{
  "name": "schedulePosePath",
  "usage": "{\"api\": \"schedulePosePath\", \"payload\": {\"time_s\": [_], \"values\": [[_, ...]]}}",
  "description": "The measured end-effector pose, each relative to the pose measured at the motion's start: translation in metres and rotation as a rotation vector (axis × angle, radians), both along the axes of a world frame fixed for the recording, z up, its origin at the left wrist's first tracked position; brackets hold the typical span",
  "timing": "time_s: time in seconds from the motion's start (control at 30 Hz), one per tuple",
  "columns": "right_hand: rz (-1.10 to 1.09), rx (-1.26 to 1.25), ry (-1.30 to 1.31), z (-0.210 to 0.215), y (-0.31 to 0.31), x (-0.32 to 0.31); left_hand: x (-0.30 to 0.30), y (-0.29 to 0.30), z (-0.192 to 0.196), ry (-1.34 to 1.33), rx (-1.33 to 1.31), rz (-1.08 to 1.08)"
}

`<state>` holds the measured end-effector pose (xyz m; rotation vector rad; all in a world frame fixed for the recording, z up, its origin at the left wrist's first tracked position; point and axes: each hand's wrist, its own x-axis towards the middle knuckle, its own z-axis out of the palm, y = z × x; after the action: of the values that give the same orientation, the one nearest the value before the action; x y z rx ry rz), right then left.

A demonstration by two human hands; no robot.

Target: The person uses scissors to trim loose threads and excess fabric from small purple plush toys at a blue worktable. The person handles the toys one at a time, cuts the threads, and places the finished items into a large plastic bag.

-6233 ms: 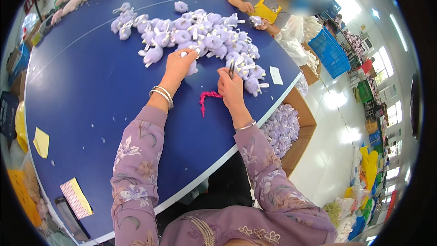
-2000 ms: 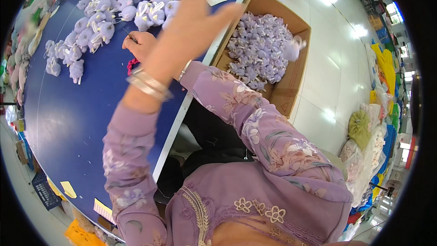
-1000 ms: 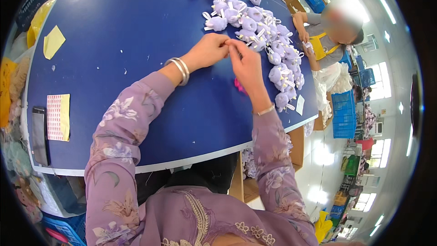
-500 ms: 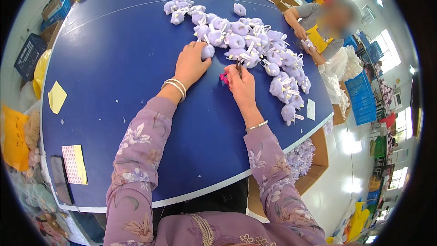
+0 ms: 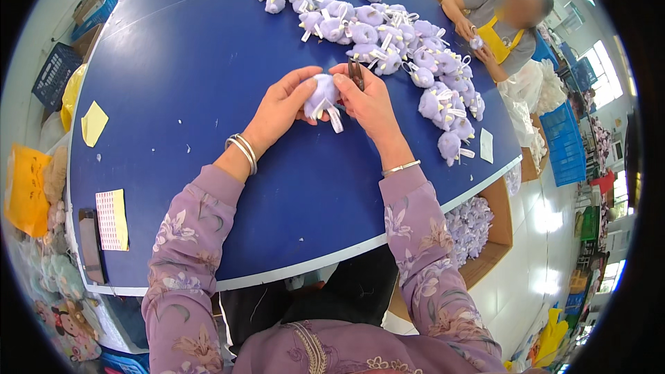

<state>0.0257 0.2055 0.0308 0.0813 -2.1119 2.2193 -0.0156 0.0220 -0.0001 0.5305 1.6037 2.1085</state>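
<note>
Between my two hands is a small lavender plush piece [image 5: 321,94] with a white loop tag hanging from its lower side. My left hand [image 5: 280,105] pinches it from the left, thumb on top. My right hand [image 5: 372,102] grips dark-bladed snips [image 5: 355,74], their tips pointing up and away from me, while its thumb and finger touch the plush's right edge. A bit of red shows by the right fingers, mostly hidden. Beyond the hands, a heap of similar plush pieces [image 5: 365,33] with white tags runs diagonally across the blue table [image 5: 201,166].
A person [image 5: 509,17] in a yellow apron works at the table's right side, holding a light purple piece. On the left lie a phone [image 5: 91,246], a sticker sheet [image 5: 111,220] and a yellow note [image 5: 94,124]. A carton of purple pieces [image 5: 471,228] stands below the right edge.
My left hand has brought a plush piece from the heap's near edge toward me. My right hand has moved up beside it with the snips, and both hands now meet at the plush.
</note>
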Motion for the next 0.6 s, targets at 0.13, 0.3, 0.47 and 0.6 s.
{"api": "schedulePosePath", "payload": {"time_s": [0.13,0.3,0.47,0.6], "values": [[-0.006,0.059,0.042,-0.004,-0.002,-0.001,-0.001,-0.003,0.008,-0.070,0.040,-0.039],[-0.085,-0.095,-0.026,-0.011,0.005,-0.004,-0.006,-0.002,0.002,-0.023,0.069,-0.159],[-0.140,-0.093,-0.078,-0.009,0.001,-0.005,-0.002,-0.004,0.009,0.016,0.054,-0.159],[-0.138,-0.045,-0.105,-0.007,-0.005,-0.003,-0.001,-0.004,0.012,0.015,0.044,-0.165]]}}
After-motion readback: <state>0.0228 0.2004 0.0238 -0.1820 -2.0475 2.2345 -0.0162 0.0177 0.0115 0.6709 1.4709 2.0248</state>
